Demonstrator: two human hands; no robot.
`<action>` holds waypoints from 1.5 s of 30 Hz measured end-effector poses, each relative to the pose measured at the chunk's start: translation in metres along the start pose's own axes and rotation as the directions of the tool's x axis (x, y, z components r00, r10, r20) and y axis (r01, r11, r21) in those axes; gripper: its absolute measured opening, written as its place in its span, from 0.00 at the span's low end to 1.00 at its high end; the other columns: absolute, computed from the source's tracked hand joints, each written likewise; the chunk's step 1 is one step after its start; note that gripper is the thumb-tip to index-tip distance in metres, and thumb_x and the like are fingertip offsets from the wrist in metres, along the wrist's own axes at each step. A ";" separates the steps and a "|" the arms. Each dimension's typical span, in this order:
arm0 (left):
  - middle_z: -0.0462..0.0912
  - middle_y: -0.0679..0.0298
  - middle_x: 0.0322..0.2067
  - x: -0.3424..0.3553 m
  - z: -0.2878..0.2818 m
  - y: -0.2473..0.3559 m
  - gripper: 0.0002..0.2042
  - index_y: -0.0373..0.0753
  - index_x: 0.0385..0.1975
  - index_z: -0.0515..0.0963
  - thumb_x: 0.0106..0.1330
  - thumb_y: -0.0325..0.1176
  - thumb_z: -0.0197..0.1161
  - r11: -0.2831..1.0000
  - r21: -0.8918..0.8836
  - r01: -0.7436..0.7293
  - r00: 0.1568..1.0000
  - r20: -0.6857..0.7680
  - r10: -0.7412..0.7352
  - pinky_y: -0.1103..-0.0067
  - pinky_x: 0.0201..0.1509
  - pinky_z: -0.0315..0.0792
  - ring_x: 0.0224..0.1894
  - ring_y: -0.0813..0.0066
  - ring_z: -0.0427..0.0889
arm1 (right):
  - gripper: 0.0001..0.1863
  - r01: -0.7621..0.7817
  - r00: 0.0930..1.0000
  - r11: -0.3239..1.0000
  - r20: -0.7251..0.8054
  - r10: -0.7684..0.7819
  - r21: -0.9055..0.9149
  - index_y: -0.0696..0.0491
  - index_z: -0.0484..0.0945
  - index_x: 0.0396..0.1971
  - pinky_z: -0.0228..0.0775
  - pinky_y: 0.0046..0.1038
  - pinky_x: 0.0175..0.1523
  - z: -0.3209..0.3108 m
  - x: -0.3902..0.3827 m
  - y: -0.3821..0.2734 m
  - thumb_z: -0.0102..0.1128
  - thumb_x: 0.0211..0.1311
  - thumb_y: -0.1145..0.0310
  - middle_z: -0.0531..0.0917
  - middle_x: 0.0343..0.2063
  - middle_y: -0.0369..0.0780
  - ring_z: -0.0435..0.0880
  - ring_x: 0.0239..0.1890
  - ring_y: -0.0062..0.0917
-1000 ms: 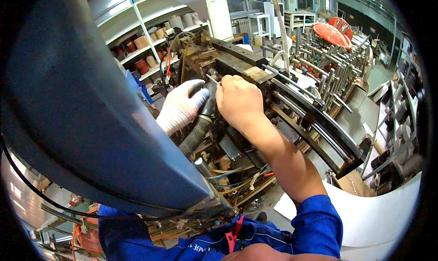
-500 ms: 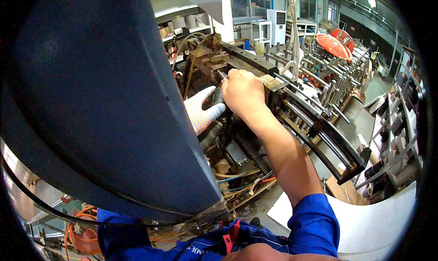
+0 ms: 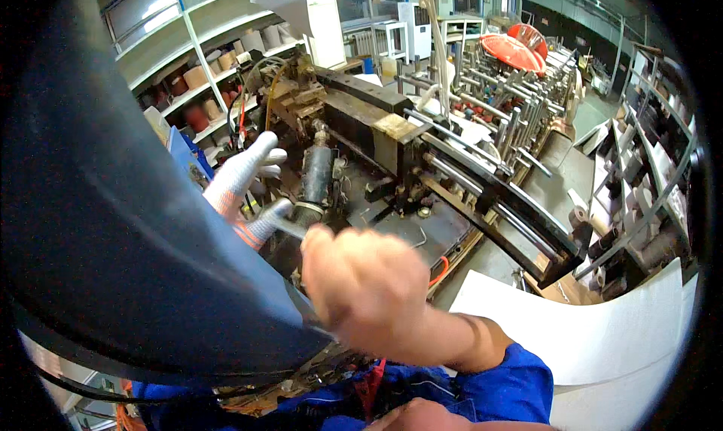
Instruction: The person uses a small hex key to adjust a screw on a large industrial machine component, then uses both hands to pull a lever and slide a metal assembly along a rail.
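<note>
My left hand point(image 3: 252, 182), in a white knitted glove with orange at the cuff, is raised with its fingers apart and holds nothing. Part of its arm is hidden behind a large dark curved panel point(image 3: 158, 205). Nearer to me, my bare right hand point(image 3: 369, 284) is closed in a fist, blurred by motion. A thin greyish metal tool point(image 3: 288, 226) sticks out of it toward the gloved thumb; its kind is unclear. Beyond the hands a black cylinder point(image 3: 318, 171) stands tilted on a greasy machine point(image 3: 361, 118), joined to a metal fitting point(image 3: 321, 134) at its upper end.
Rails point(image 3: 504, 205) of the machine reach out to the right. Behind them stand rows of metal rods point(image 3: 497, 92) and orange-red fan guards point(image 3: 512, 51). White sheets point(image 3: 557, 325) lie at lower right. Shelves with rolls point(image 3: 203, 77) stand at far left, more racks point(image 3: 648, 182) at right.
My right hand has drawn back from the machine toward me. The gloved hand has come away from the cylinder, its fingers spread. The view has shifted, showing more shelves and the whole cylinder.
</note>
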State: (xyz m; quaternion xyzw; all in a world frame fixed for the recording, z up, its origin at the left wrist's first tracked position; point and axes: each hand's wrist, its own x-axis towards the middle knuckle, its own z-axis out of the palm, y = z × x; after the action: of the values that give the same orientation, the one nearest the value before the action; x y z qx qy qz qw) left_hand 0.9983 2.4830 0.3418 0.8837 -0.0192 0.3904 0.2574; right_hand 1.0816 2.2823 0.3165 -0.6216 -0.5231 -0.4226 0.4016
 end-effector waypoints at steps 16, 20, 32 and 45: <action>0.83 0.58 0.28 0.055 0.039 -0.032 0.17 0.42 0.44 0.83 0.51 0.27 0.66 0.655 0.482 -0.582 0.813 0.319 0.487 0.64 0.32 0.77 0.31 0.53 0.84 | 0.10 -0.131 0.989 0.989 0.073 0.126 0.068 0.51 0.75 0.24 0.76 0.39 0.32 0.064 0.009 0.077 0.66 0.60 0.66 0.77 0.24 0.41 0.82 0.27 0.39; 0.87 0.54 0.40 0.060 0.037 -0.036 0.20 0.38 0.50 0.84 0.55 0.25 0.69 0.864 0.350 -0.362 0.932 0.107 0.347 0.67 0.52 0.79 0.44 0.53 0.87 | 0.07 0.009 0.996 0.999 0.086 -0.005 -0.052 0.50 0.78 0.23 0.78 0.40 0.38 0.074 0.045 0.085 0.61 0.59 0.66 0.83 0.28 0.42 0.84 0.30 0.37; 0.88 0.53 0.49 0.061 0.066 -0.073 0.16 0.34 0.52 0.84 0.69 0.34 0.65 0.925 0.062 0.375 0.926 -0.071 -0.371 0.73 0.61 0.75 0.52 0.65 0.86 | 0.08 0.121 0.971 0.905 0.240 -0.021 -0.409 0.47 0.89 0.23 0.66 0.38 0.52 0.104 0.077 0.122 0.66 0.55 0.61 0.85 0.31 0.34 0.80 0.45 0.31; 0.88 0.55 0.50 0.064 0.066 -0.072 0.16 0.34 0.55 0.82 0.72 0.35 0.61 0.891 -0.053 0.450 0.893 0.015 -0.450 0.74 0.62 0.74 0.52 0.69 0.85 | 0.07 0.128 0.973 0.893 0.231 -0.028 -0.432 0.46 0.88 0.23 0.66 0.37 0.50 0.117 0.076 0.121 0.67 0.54 0.61 0.84 0.30 0.32 0.80 0.44 0.30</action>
State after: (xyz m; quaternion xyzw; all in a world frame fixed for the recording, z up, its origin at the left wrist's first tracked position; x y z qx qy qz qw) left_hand 1.1045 2.5248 0.3182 0.8572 0.1750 0.3184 0.3649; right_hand 1.2204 2.3998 0.3438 -0.7175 -0.4786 -0.4759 0.1720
